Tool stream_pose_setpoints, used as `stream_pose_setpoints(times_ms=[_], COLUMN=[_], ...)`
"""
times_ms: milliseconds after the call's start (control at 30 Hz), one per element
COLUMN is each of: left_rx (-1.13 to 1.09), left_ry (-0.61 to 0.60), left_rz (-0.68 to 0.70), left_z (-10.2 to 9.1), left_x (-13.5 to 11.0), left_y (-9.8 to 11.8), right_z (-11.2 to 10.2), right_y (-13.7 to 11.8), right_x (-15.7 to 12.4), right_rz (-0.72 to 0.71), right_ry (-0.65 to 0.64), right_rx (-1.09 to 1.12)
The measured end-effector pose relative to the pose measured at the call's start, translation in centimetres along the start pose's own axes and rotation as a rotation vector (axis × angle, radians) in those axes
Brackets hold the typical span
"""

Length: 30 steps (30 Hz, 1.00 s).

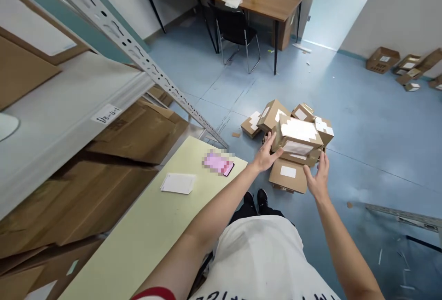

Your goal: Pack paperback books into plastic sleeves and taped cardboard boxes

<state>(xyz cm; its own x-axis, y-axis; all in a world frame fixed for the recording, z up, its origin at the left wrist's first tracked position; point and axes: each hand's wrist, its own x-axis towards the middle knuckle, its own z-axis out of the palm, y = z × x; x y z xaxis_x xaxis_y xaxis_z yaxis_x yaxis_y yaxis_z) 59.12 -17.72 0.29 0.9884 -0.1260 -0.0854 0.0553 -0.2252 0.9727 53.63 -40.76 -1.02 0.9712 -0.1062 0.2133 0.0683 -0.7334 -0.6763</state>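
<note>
A small cardboard box (297, 139) with white labels is held in the air between my two hands, above a pile of similar boxes (276, 116) on the blue floor. My left hand (267, 152) presses its left side with the fingers wrapped on the edge. My right hand (318, 178) supports the lower right corner with the fingers up against it. Another flat labelled box (288, 175) lies just under my hands.
A pale yellow table (152, 226) at my left carries a pink phone (218, 163) and a white card stack (178, 183). Metal shelving (113, 33) with flattened cardboard fills the left. A wooden desk (262, 1) and chair (236, 28) stand ahead; more boxes (383, 59) lie far right.
</note>
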Motion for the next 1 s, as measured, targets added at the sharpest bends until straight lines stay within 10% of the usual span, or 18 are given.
stream_pose_setpoints(times_ms=[233, 433, 633, 1000], left_rx=[0.040, -0.149, -0.174, -0.168], left_ry=[0.046, 0.378, 0.632, 1.369], left_rz=[-0.171, -0.444, -0.553, -0.567], left_z=[-1.3, -4.3, -5.0, -2.1], left_x=[-5.2, -13.3, -21.6, -45.9], left_y=[-3.3, -9.0, -9.4, -7.0], right_z=[4.0, 8.2, 12.4, 18.3], right_y=[-0.6, -2.8, -7.1, -19.1], right_x=[-3.3, -4.0, -5.3, -20.1], right_rz=[-0.034, -0.065, -0.300, -0.981], right_ry=[-0.213, -0.557, -0.887, -1.414], right_rx=[0.106, 0.245, 0.232, 0.297])
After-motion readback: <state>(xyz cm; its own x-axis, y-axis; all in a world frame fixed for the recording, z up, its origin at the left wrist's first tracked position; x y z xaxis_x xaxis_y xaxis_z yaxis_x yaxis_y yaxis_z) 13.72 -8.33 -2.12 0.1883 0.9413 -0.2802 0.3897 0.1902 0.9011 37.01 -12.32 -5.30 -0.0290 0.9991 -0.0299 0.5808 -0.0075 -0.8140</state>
